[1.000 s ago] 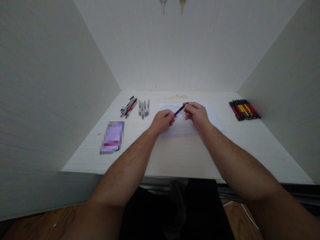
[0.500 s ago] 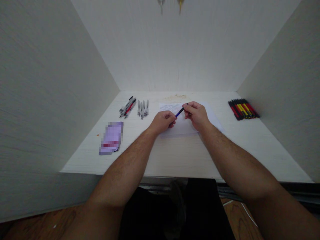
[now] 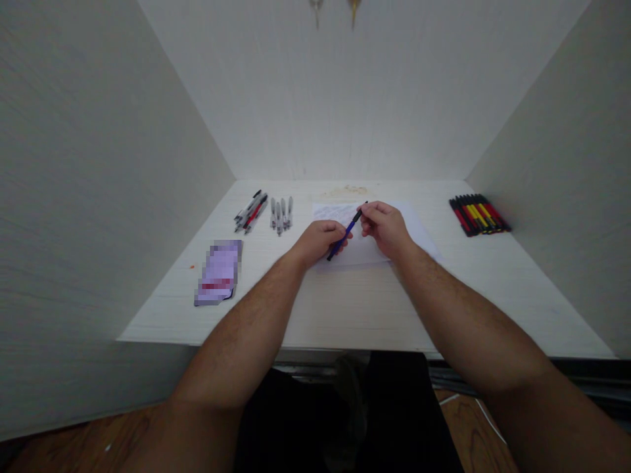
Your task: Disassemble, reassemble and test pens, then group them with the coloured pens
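Swung out from behind the left fingers since the earlier frame, the blue-and-black pen (image 3: 350,227) showed more barrel, slanting from one o'clock to seven above the paper (image 3: 369,255). Left hand (image 3: 318,242) pinched its barrel between thumb and fingers; right hand (image 3: 388,226) pinched the black end at one o'clock. It looked light, stiff and slightly slippery, best held mid-barrel. One such pen was visible. From it, four clear pen pieces (image 3: 279,215) lay between nine and ten o'clock, a mixed pen bundle (image 3: 254,213) too overlapped to count lay beyond, one phone (image 3: 220,266) towards eight, and a red, yellow and black pen row (image 3: 477,214), roughly ten, near three, all on the tabletop (image 3: 365,309).
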Demonstrator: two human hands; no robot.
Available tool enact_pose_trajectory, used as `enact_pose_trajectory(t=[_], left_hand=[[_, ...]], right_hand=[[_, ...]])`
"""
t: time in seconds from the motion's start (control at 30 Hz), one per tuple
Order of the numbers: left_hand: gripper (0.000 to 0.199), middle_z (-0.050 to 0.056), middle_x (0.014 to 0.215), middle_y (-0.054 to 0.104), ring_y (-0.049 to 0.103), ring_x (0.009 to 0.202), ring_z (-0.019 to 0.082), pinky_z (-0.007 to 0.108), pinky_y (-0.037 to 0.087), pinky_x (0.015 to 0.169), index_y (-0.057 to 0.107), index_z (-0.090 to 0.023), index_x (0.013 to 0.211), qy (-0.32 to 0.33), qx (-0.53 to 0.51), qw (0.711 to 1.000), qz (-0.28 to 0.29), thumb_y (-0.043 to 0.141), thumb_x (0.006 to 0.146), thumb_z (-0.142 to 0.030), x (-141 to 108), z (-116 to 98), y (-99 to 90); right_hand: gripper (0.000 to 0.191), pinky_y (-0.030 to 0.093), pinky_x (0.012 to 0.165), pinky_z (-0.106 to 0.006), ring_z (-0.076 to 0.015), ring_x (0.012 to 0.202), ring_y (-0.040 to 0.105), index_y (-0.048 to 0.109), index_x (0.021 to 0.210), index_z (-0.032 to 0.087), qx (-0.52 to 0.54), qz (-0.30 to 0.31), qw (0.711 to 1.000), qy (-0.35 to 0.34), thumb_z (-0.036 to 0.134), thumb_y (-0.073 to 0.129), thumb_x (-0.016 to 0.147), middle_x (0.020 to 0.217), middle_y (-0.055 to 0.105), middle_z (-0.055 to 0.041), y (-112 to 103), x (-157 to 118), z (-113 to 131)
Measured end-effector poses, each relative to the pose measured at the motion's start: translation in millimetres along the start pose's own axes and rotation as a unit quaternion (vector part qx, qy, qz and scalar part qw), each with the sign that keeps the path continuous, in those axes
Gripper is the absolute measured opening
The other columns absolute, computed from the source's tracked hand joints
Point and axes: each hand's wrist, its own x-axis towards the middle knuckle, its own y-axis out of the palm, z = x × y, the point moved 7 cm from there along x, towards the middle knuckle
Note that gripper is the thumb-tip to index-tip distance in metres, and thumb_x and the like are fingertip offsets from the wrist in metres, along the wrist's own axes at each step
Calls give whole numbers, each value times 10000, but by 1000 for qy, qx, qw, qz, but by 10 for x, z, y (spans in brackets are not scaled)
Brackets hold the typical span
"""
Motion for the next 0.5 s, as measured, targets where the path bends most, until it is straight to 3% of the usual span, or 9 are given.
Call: enact_pose_trajectory(t=[0.2,0.5], left_hand=[[145,48,665,622,573,537,107,227,432,514,675,-93,792,-46,-85,994,42,621,799,-228,-26,54,57],[154,58,702,646,610,571,127,257,484,562,644,-105,799,-47,-83,994,53,656,797,-258,-36,61,72]], right_hand=[[234,408,449,-223,-75,489,467,704,852,154,42,43,998,25,319,735,688,597,562,28,60,-28,12],[170,408,446,-218,-74,477,460,669,751,172,30,34,999,11,302,747,673,555,539,39,52,-23,25]])
